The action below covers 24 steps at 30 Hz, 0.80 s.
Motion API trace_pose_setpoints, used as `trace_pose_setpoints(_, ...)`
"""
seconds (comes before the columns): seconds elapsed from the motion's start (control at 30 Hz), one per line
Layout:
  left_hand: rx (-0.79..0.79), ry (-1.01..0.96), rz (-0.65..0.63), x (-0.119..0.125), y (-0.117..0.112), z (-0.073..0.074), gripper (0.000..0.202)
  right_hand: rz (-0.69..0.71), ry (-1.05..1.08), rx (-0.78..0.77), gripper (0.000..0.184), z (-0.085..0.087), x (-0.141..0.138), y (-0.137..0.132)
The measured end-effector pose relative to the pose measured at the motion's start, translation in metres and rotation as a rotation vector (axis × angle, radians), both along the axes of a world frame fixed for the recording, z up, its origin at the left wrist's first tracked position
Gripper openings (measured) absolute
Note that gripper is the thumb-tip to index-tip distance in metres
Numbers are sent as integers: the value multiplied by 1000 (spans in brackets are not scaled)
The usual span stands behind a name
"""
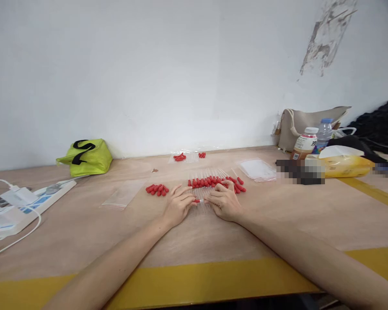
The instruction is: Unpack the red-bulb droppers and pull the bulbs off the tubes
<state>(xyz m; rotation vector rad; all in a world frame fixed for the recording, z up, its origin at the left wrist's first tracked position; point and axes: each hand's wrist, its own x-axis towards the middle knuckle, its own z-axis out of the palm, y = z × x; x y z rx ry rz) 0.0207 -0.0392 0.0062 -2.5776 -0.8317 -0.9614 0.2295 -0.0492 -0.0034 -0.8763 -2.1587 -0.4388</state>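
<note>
My left hand (178, 204) and my right hand (224, 201) meet over the middle of the wooden table (84, 232). Between their fingertips is a small dropper (198, 200) with a red bulb and a clear tube; both hands pinch it. Just beyond lies a row of clear droppers with red bulbs (213, 181), and my right hand rests against its near edge. To the left of my left hand sits a pile of loose red bulbs (157, 189).
An empty clear bag (123, 193) lies left of the pile; more bags (258, 168) and bagged red bulbs (180, 157) lie farther back. A green pouch (86, 156) and a power strip (26, 202) are at left. Bottles (305, 143) and bags stand at right.
</note>
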Motion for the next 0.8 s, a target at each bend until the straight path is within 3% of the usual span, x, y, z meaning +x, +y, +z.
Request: trace_pose_setpoints(0.8, 30, -21, -31, 1, -5, 1, 17, 9, 7, -47, 22, 0, 1, -3)
